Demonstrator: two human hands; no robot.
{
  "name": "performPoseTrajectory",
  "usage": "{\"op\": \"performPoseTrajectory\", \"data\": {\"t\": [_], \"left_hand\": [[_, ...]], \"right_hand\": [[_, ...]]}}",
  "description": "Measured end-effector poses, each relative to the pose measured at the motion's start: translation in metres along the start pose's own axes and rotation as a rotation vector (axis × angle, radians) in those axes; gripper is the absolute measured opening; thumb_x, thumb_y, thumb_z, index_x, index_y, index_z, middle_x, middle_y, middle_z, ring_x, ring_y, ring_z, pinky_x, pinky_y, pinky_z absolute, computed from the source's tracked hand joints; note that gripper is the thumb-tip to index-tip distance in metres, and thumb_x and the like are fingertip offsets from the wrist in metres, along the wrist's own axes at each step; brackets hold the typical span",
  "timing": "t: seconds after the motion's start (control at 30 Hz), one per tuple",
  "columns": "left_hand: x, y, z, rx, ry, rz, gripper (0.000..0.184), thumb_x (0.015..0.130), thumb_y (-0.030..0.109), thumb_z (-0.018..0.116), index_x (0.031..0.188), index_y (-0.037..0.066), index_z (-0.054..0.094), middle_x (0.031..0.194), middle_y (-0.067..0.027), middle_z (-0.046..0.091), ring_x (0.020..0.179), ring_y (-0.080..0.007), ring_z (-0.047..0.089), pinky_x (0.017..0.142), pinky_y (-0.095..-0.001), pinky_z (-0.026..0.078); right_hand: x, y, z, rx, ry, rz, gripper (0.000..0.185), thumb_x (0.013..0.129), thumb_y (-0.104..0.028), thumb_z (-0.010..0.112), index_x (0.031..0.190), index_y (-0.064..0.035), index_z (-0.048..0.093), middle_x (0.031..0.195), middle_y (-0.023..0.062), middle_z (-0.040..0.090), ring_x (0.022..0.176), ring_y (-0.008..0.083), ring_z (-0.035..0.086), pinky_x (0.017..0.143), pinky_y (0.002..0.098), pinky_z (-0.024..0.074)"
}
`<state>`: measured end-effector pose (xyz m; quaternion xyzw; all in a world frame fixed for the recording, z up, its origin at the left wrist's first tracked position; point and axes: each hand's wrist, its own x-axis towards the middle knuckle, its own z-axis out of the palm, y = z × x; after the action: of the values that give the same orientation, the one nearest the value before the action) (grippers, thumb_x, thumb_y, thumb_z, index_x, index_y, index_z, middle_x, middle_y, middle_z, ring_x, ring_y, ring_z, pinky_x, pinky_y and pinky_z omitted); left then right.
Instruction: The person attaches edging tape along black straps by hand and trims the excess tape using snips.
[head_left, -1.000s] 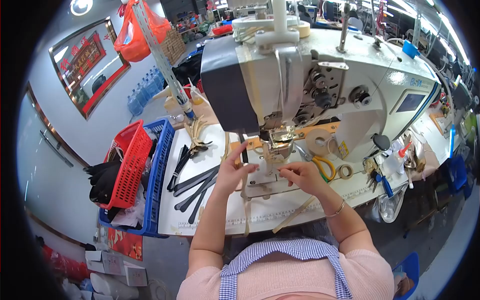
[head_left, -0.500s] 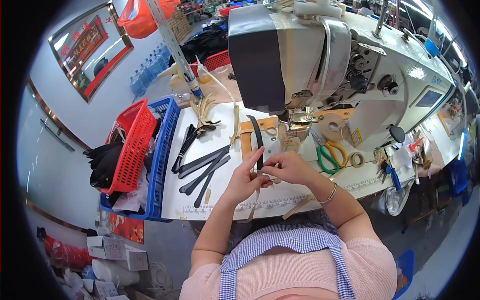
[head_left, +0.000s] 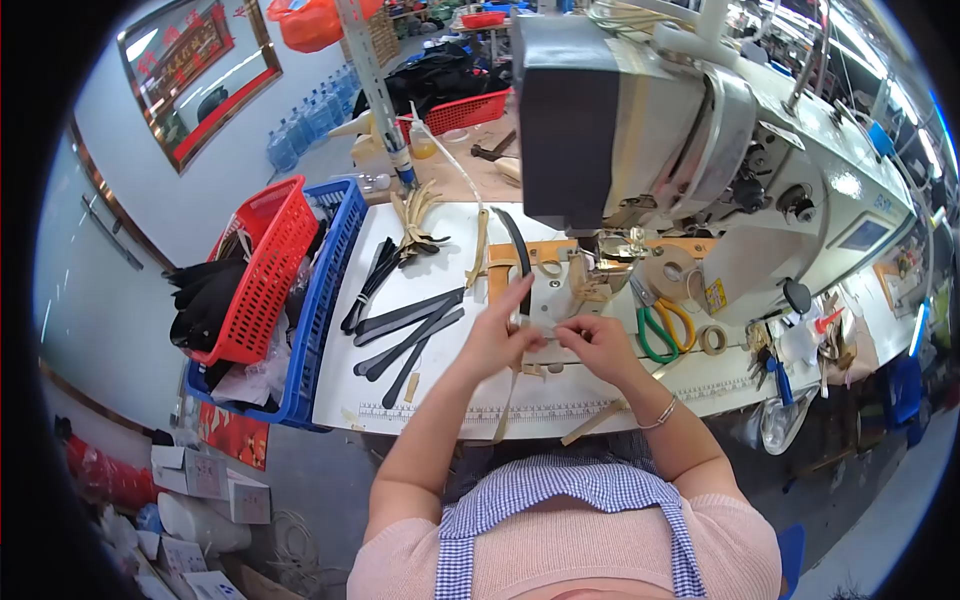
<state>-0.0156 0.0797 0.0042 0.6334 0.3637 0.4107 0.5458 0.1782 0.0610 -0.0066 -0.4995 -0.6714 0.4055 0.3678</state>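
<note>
My left hand lies over the lower part of a curved black strip. Its index finger points up along the strip, and the thumb side presses on the lower end. Beneath that hand a narrow beige tape hangs over the table's front edge. Just to the right, my right hand has its fingertips pinched together; what lies in them, if anything, is too small and blurred to name. A small gap separates the two hands. The sewing machine's needle area is beyond them.
Green-and-orange-handled scissors and tape rolls lie right of my hands. Several black strips lie left. Red and blue baskets stand at the left edge. The machine head overhangs the table.
My hands were together on the strip's lower end; my right hand has moved off to the right. The view has turned slightly, shifting the machine rightward.
</note>
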Motion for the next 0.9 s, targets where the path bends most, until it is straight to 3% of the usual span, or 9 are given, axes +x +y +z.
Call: {"op": "performPoseTrajectory", "data": {"t": [0.13,0.23,0.3,0.37,0.47,0.63,0.77,0.83,0.9], "left_hand": [[0.048,-0.016,-0.038,0.078,0.069,-0.203,0.066,0.077,-0.014,0.051,0.137,0.004,0.031,0.138,-0.0167,0.035,0.075,-0.018,0.065,0.061,-0.0232,0.054],[0.058,-0.024,-0.045,0.348,0.179,-0.199,0.06,0.078,-0.013,0.051,0.134,0.003,0.037,0.13,-0.0161,0.044,0.074,-0.018,0.066,0.061,-0.0235,0.053],[0.047,-0.021,-0.028,0.313,0.239,-0.104,0.053,0.079,-0.012,0.05,0.13,0.001,0.042,0.124,-0.0148,0.049,0.076,-0.018,0.066,0.061,-0.024,0.054],[0.028,-0.021,0.004,-0.036,0.262,-0.005,0.049,0.08,-0.011,0.051,0.127,0.001,0.044,0.118,-0.0135,0.052,0.077,-0.0179,0.065,0.062,-0.0234,0.054],[-0.006,-0.015,0.044,-0.238,0.313,0.108,0.04,0.083,-0.009,0.052,0.121,0.001,0.049,0.108,-0.0109,0.055,0.08,-0.0172,0.065,0.066,-0.0224,0.054],[-0.026,-0.039,0.049,-0.155,0.368,0.281,0.028,0.085,-0.007,0.052,0.112,0.001,0.056,0.098,-0.0082,0.056,0.085,-0.0162,0.064,0.07,-0.0221,0.054],[-0.031,-0.038,0.051,-0.274,0.248,0.266,0.047,0.084,-0.006,0.054,0.128,0.005,0.042,0.102,-0.0104,0.055,0.086,-0.0173,0.064,0.076,-0.0253,0.053],[-0.035,-0.029,0.059,-0.197,-0.045,0.088,0.06,0.082,0.001,0.06,0.135,0.006,0.032,0.099,-0.0094,0.06,0.081,-0.0181,0.063,0.074,-0.0265,0.051],[-0.052,-0.011,0.071,-0.16,-0.51,-0.325,0.06,0.081,0.001,0.061,0.135,0.006,0.035,0.097,-0.0072,0.063,0.074,-0.0189,0.063,0.069,-0.0256,0.05]], "right_hand": [[-0.013,0.019,-0.003,0.085,0.022,0.1,0.022,0.083,-0.018,0.061,0.095,-0.0007,0.065,0.076,0.0044,0.065,0.064,0.0085,0.056,0.059,0.0226,0.0451],[-0.023,0.023,-0.002,0.137,0.023,0.133,0.024,0.083,-0.017,0.061,0.101,-0.001,0.063,0.077,0.0026,0.064,0.063,0.0068,0.054,0.06,0.0217,0.0445],[-0.025,0.022,0.0,0.229,0.058,0.129,0.026,0.083,-0.017,0.061,0.104,-0.0012,0.061,0.078,0.0027,0.063,0.062,0.0061,0.052,0.058,0.0209,0.0434],[-0.03,0.016,0.011,0.35,0.102,0.104,0.028,0.083,-0.016,0.061,0.107,-0.0011,0.059,0.078,0.0037,0.062,0.06,0.0057,0.051,0.053,0.0198,0.0414],[-0.031,0.007,0.027,0.865,-0.027,0.231,0.026,0.083,-0.014,0.062,0.106,-0.0009,0.059,0.076,0.0059,0.061,0.055,0.0056,0.05,0.046,0.0184,0.0363],[-0.032,0.006,0.039,0.743,-0.07,0.242,0.019,0.083,-0.012,0.062,0.097,-0.0001,0.06,0.067,0.0046,0.058,0.049,0.0053,0.048,0.041,0.0174,0.0323],[-0.042,0.002,0.011,0.618,-0.091,0.329,0.014,0.082,-0.01,0.062,0.092,-0.0001,0.06,0.062,0.0033,0.057,0.048,0.0054,0.048,0.041,0.0167,0.0333],[-0.051,-0.002,-0.02,0.801,0.156,0.276,0.009,0.083,-0.009,0.061,0.09,-0.0036,0.059,0.069,0.0024,0.058,0.049,0.0044,0.047,0.042,0.0155,0.034],[-0.056,-0.003,-0.061,0.941,0.457,0.064,0.011,0.085,-0.011,0.06,0.094,-0.0093,0.055,0.076,-0.0001,0.056,0.053,0.0015,0.045,0.041,0.0139,0.0311]]}}
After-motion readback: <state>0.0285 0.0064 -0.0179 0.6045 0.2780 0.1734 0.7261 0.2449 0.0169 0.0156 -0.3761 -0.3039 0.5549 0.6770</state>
